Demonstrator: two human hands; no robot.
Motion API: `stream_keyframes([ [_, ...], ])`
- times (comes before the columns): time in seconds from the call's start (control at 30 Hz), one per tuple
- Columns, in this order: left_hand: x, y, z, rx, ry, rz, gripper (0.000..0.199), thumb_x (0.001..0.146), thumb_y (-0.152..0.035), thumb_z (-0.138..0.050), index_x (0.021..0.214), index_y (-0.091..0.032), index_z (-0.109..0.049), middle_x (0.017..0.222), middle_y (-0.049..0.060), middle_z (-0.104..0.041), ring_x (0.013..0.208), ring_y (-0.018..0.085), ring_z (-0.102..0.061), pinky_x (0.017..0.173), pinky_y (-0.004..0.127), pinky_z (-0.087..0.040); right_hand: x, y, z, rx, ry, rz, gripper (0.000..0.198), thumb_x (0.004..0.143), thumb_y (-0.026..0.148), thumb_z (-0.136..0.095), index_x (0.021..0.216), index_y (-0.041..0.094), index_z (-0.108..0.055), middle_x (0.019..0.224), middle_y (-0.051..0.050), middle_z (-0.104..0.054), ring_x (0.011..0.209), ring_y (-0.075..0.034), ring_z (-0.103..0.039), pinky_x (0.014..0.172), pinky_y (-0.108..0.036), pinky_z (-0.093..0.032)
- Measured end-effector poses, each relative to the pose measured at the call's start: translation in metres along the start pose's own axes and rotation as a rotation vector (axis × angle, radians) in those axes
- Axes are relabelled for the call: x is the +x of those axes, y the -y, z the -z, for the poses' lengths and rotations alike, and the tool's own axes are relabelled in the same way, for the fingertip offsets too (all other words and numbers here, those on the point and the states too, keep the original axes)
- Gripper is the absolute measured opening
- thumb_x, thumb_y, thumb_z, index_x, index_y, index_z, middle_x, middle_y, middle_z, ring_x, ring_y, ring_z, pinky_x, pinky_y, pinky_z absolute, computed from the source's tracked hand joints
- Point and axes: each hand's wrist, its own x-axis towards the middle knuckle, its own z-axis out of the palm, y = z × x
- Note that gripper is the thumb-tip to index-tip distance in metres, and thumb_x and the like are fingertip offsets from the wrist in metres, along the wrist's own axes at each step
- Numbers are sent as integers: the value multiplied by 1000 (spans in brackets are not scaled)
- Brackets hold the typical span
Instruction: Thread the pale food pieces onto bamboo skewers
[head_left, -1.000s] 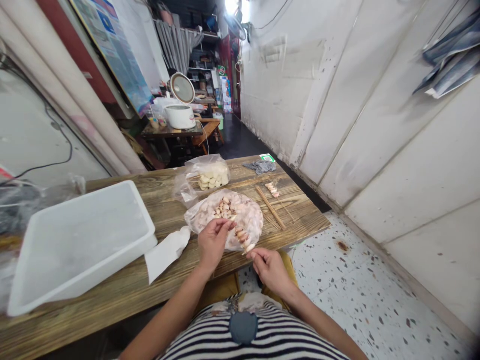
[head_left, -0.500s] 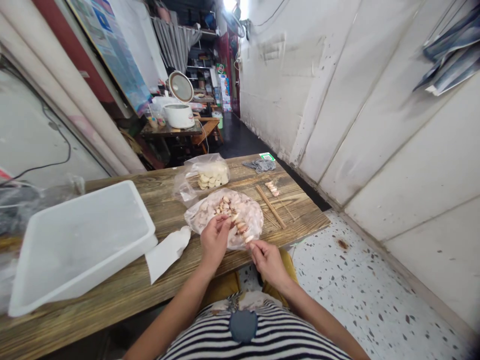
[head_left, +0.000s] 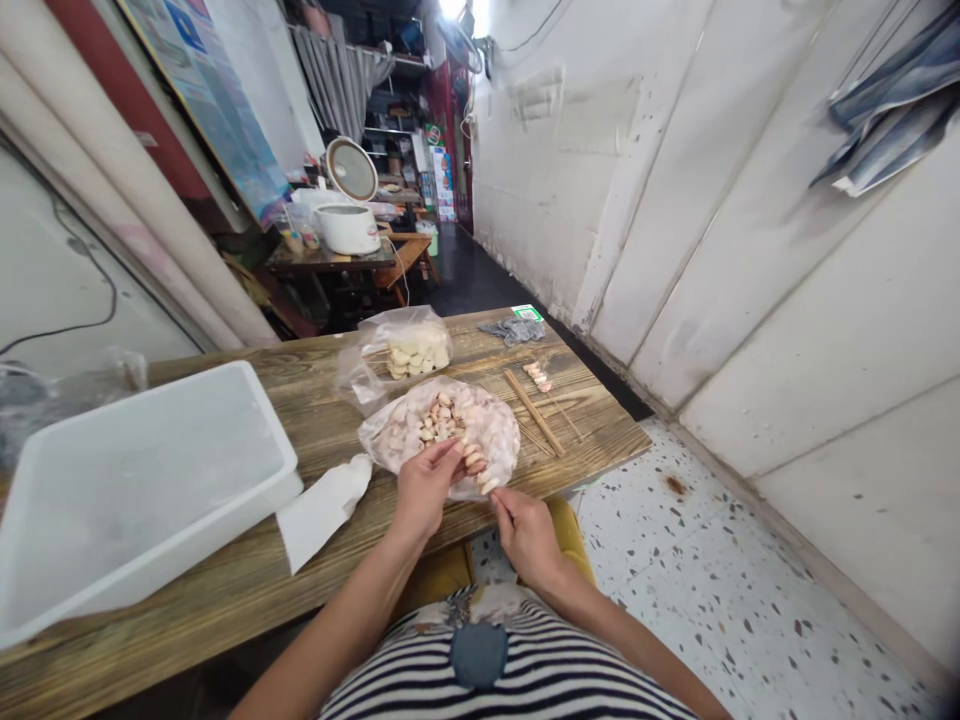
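Over an open plastic bag of garlic cloves, a short row of garlic cloves is lined up on a skewer between my hands. My left hand is closed in a pinch on the clove at the far end of the row; its fingertips partly hide that clove. My right hand pinches the skewer at the near end, just below the lowest clove; the rest of the stick is hidden in the hand. To the right lie several bare wooden skewers and one skewer with garlic cloves on it.
A large white plastic tub covers the table's left side, with a white paper sheet beside it. Behind the garlic is a clear bag of skewered pale slices. A grey crumpled glove-like item lies near the far edge. A rice cooker stands beyond.
My left fingertips have come closer to the row of cloves, toward my right hand. The right hand keeps its pinch on the skewer. The whole view has shifted slightly.
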Motion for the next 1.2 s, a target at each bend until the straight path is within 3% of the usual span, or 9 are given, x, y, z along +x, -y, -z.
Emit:
stream_keyframes([
  [0.13,-2,1,-1,-22,40,59,32,62,-25,-74,88,-11,-63,75,6,-70,64,19,-67,71,34,-54,-1,1,-1,-4,2,4,32,91,19,-33,69,17,-56,63,-3,-56,56,-13,-49,58,-21,-35],
  [0.27,-1,1,3,-43,95,38,39,70,-31,-68,104,-15,-59,93,11,-70,82,22,-67,77,35,-53,12,-8,12,-126,10,-54,32,93,21,-35,70,18,-57,63,-2,-58,57,-12,-53,58,-19,-36],
  [0.43,5,-4,27,145,-6,-217,44,73,-40,-63,111,-18,-57,93,10,-69,85,21,-66,81,34,-51,65,-69,54,-348,-87,-271,30,94,22,-35,81,16,-61,73,-6,-63,67,-15,-59,65,-23,-39],
  [0.57,-2,0,44,414,44,-207,45,73,-48,-59,105,-16,-61,90,8,-70,80,21,-66,80,35,-51,120,-129,81,-475,-113,-475,21,93,27,-46,94,12,-61,90,-7,-63,78,-16,-60,72,-31,-47],
  [0.67,-12,5,48,517,93,-159,48,70,-53,-57,101,-15,-63,88,7,-71,76,22,-66,77,35,-53,151,-158,85,-510,-88,-539,22,91,30,-51,104,13,-58,102,-6,-61,86,-17,-60,76,-36,-50],
  [0.83,-18,11,60,684,4,-238,48,69,-56,-54,95,-19,-65,82,4,-72,71,21,-67,71,32,-54,179,-183,76,-496,-53,-516,24,91,30,-52,108,14,-57,106,-7,-59,90,-18,-60,78,-37,-50],
  [0.97,-16,18,81,841,-69,-356,44,74,-53,-49,101,-22,-63,84,0,-72,70,18,-67,68,28,-53,173,-196,77,-438,-80,-428,23,90,31,-52,104,13,-58,103,-6,-61,89,-17,-60,78,-37,-50],
  [1.07,-18,29,99,990,-173,-507,40,77,-49,-48,104,-23,-62,81,-1,-72,69,18,-67,65,26,-52,147,-205,85,-394,-199,-400,23,91,33,-51,98,13,-60,96,-5,-63,85,-16,-61,78,-36,-49],
  [1.2,-21,47,115,1114,-253,-789,33,79,-46,-48,83,-20,-67,71,2,-71,63,18,-66,61,25,-50,107,-213,95,-328,-408,-381,40,94,42,-38,90,11,-63,83,-6,-66,76,-17,-62,71,-31,-47],
])
